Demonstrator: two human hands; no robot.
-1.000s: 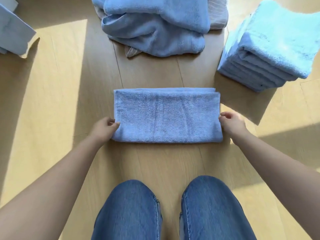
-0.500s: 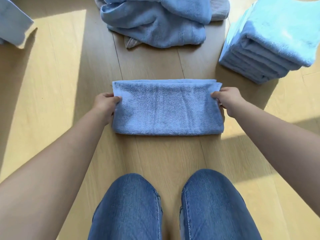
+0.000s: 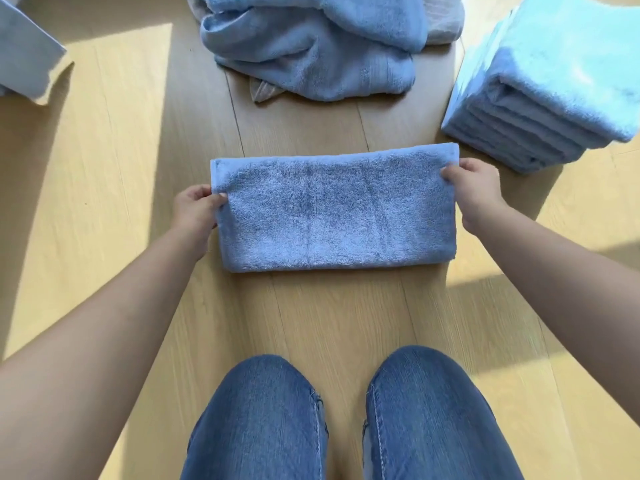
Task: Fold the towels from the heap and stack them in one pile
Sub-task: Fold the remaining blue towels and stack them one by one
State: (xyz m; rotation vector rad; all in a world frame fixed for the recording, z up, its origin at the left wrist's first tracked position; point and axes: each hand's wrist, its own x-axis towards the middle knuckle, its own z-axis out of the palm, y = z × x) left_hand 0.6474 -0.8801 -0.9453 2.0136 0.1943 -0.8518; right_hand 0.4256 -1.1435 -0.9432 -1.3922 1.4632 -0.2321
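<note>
A: Towel [image 3: 332,209] lies folded on the floor [image 3: 121,202], frame centre; left fingers [image 3: 214,199] and right fingers [image 3: 450,174] pinch its two ends.
B: Risk?
A: Loose layers could slide apart or sag open if lifted unevenly towards the pile [image 3: 540,109], upper right.

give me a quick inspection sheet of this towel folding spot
surface: wooden floor, sunlit in patches.
job's things: folded towel in the middle; loose heap beyond it; stacked pile at far right.
clutter: pale cloth at far left edge; striped grey cloth poking from under the heap.
hands: left hand pinches the towel's left edge; right hand pinches its right edge.
cables: nothing seen.
surroundings: knees in jeans at near edge.
</note>
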